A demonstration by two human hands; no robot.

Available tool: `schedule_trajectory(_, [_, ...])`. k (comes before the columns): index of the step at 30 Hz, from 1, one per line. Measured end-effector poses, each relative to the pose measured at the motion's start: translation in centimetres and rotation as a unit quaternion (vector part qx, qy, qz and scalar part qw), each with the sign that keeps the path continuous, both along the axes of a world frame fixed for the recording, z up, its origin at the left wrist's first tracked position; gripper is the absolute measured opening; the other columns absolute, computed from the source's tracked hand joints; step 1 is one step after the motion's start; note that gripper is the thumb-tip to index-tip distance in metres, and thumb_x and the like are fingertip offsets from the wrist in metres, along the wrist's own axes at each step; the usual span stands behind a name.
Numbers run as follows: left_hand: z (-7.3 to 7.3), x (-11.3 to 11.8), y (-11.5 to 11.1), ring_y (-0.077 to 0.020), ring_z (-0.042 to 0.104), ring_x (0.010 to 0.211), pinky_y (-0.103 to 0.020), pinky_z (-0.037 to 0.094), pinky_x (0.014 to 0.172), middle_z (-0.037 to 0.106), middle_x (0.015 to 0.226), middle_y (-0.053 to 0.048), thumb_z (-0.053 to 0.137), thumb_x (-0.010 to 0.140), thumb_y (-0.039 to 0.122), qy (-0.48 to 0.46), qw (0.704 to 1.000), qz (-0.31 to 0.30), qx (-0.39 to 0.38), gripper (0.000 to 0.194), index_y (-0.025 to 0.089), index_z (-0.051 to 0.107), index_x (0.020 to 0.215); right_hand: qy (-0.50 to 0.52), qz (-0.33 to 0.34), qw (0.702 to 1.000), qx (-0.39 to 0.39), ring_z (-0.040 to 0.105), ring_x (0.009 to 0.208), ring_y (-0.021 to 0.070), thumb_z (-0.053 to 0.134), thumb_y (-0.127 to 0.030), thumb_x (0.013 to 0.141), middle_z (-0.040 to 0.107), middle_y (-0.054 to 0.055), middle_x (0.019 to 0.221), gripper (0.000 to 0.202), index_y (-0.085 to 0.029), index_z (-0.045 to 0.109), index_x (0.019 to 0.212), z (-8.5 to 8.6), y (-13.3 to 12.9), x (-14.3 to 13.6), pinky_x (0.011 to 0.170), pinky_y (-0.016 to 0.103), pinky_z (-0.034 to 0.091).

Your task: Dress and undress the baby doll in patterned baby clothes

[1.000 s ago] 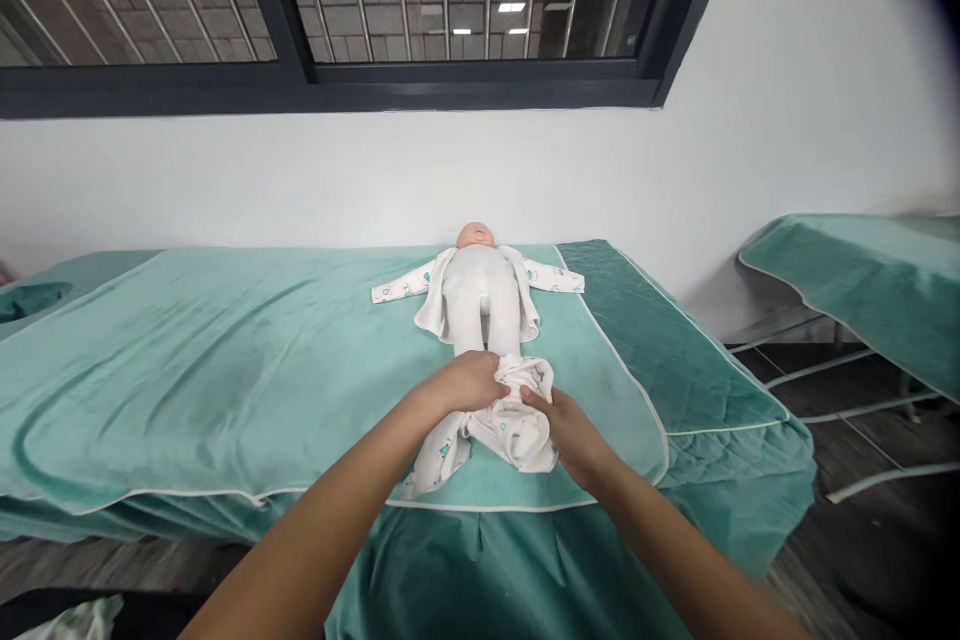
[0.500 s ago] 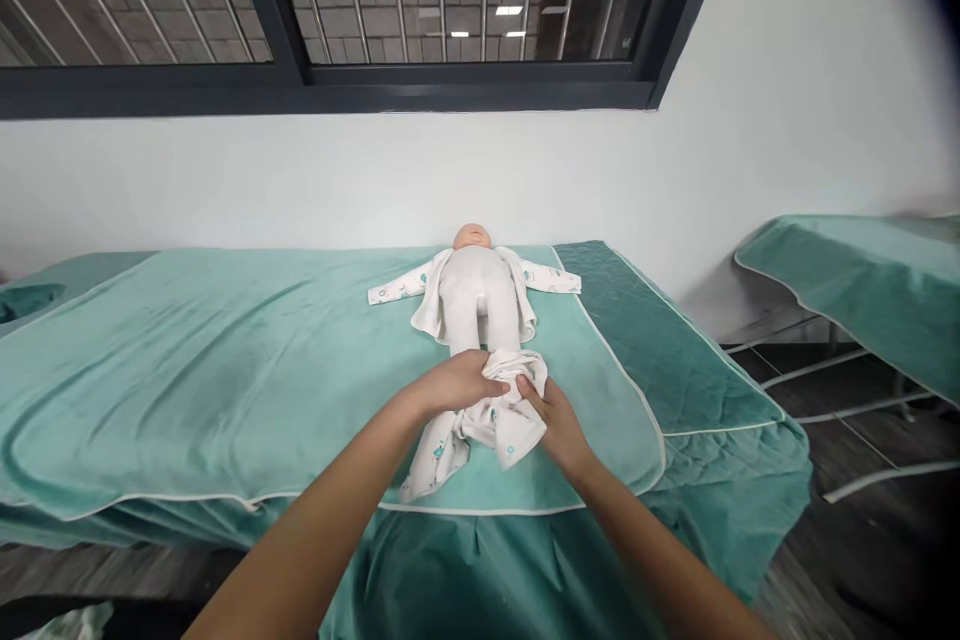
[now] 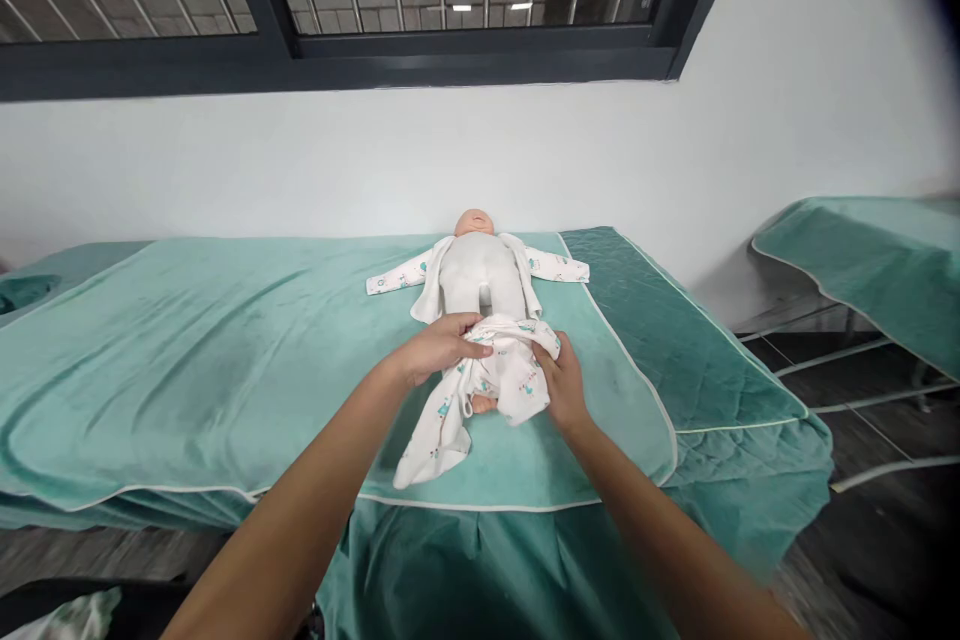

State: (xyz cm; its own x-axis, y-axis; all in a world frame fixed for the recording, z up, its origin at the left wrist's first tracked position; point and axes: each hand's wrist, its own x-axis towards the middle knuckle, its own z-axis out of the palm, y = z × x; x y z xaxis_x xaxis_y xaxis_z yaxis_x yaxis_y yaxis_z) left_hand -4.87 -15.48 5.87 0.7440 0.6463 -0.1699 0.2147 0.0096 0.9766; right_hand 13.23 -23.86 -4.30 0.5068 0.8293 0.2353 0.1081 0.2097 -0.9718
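Observation:
A baby doll (image 3: 480, 275) with a white cloth body lies on its back, head toward the wall, wearing an unfastened white printed jacket (image 3: 559, 266) with its sleeves spread. White printed baby trousers (image 3: 510, 370) are bunched around the doll's lower legs, one trouser leg trailing toward me on the left. My left hand (image 3: 442, 345) grips the waistband's left side, thumb on top. On the other side, my right hand (image 3: 561, 375) holds the waistband's right edge, fingers partly behind the cloth. A bare doll foot (image 3: 484, 404) shows below the trousers.
The doll lies on a light green blanket (image 3: 225, 350) with white piping, spread over a darker green quilted bed cover (image 3: 675, 350). Behind are a white wall (image 3: 337, 160) and a barred window. Another green-covered bed (image 3: 877, 260) stands to the right.
Both hands have drawn the trousers' waistband farther up the doll's legs and spread it wider. A foot now shows beneath the cloth. The view has tilted slightly downward.

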Motion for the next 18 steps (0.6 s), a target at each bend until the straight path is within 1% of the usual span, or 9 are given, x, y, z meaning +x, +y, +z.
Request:
schedule_trajectory(2, [-0.3,0.7,0.7,-0.0173,0.059,0.081,-0.028,0.043,0.074,0.064,0.083,0.001,0.075,0.064,0.031,0.003,0.997,0.051,0.063,0.030,0.016,0.065,0.089,-0.024,-0.001,1.000,-0.009,0.055,0.082,0.0204,0.055,-0.048,0.087,0.063,0.002,0.088,0.027,-0.022,0.053,0.096,0.1,0.4,0.1,0.074,0.032,0.045])
schedule_trajectory(4, [-0.4,1.5,1.4,-0.0167,0.057,0.079,-0.028,0.042,0.073,0.061,0.079,0.002,0.071,0.066,0.029,0.010,0.988,0.089,0.130,0.025,0.016,0.063,0.085,-0.061,-0.001,0.998,-0.018,0.056,0.085,0.0216,0.051,-0.050,0.089,0.065,0.004,0.093,0.030,-0.022,0.053,0.100,0.2,0.9,0.3,0.077,0.034,0.045])
schedule_trajectory(8, [-0.7,2.8,2.6,-0.0175,0.056,0.080,-0.028,0.041,0.075,0.062,0.080,0.001,0.063,0.069,0.023,0.037,0.953,0.148,0.260,0.017,0.017,0.062,0.085,-0.109,-0.003,0.994,-0.030,0.057,0.088,0.0225,0.047,-0.051,0.090,0.066,0.005,0.097,0.031,-0.022,0.055,0.100,0.3,2.3,1.1,0.081,0.035,0.045])
schedule_trajectory(10, [-0.9,3.3,2.9,-0.0179,0.057,0.082,-0.028,0.041,0.077,0.064,0.082,0.000,0.059,0.071,0.020,0.041,0.937,0.170,0.303,0.015,0.018,0.062,0.085,-0.118,-0.006,0.993,-0.031,0.057,0.090,0.0229,0.046,-0.052,0.089,0.066,0.005,0.098,0.033,-0.022,0.055,0.100,0.5,3.0,1.6,0.082,0.035,0.044])
schedule_trajectory(12, [-1.2,3.5,3.0,-0.0183,0.058,0.083,-0.028,0.041,0.077,0.065,0.084,0.000,0.057,0.073,0.019,0.037,0.927,0.188,0.322,0.014,0.018,0.062,0.086,-0.131,-0.010,0.991,-0.034,0.058,0.090,0.0232,0.047,-0.053,0.089,0.067,0.005,0.097,0.033,-0.023,0.055,0.099,0.8,3.8,2.1,0.081,0.034,0.044])
schedule_trajectory(14, [-1.5,3.4,3.0,-0.0185,0.058,0.083,-0.029,0.041,0.078,0.066,0.085,-0.001,0.057,0.074,0.020,0.030,0.926,0.196,0.320,0.015,0.017,0.063,0.087,-0.144,-0.007,0.989,-0.041,0.058,0.087,0.0232,0.047,-0.054,0.088,0.068,0.005,0.095,0.034,-0.023,0.055,0.097,1.0,4.4,2.4,0.080,0.034,0.043])
schedule_trajectory(16, [-1.6,2.9,2.9,-0.0182,0.058,0.084,-0.029,0.041,0.079,0.065,0.086,-0.001,0.059,0.075,0.024,0.013,0.938,0.184,0.292,0.016,0.017,0.063,0.090,-0.150,0.001,0.988,-0.046,0.058,0.085,0.0231,0.049,-0.054,0.087,0.068,0.005,0.093,0.034,-0.023,0.056,0.096,1.0,4.6,2.6,0.079,0.035,0.043])
schedule_trajectory(18, [-1.5,1.9,2.6,-0.0172,0.057,0.084,-0.028,0.041,0.078,0.064,0.088,-0.001,0.064,0.076,0.030,-0.011,0.961,0.155,0.231,0.021,0.017,0.063,0.091,-0.150,0.009,0.987,-0.053,0.058,0.085,0.0228,0.051,-0.052,0.086,0.068,0.004,0.093,0.032,-0.022,0.058,0.096,0.9,4.5,2.7,0.080,0.035,0.044])
